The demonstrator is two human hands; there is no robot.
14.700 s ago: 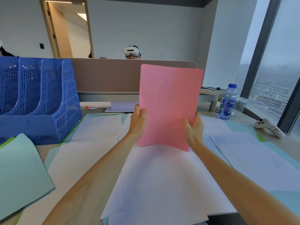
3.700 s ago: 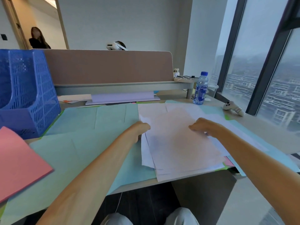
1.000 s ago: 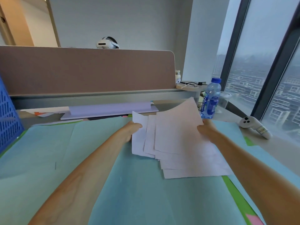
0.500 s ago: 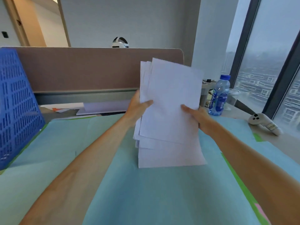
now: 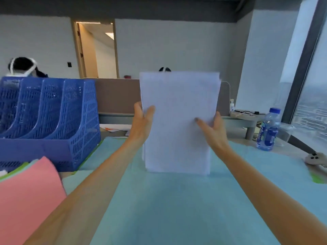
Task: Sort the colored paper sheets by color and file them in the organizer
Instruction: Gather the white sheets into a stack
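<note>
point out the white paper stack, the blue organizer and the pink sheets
white paper stack (image 5: 178,124): head view, centre of the front sheet
blue organizer (image 5: 86,121): head view, mesh of its right outer wall
pink sheets (image 5: 26,200): head view, middle of the top sheet

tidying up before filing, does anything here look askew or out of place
Nothing spilled or damaged. The white stack stands squared between left hand and right hand; only the pink sheets lie skewed before the blue organizer.
</note>
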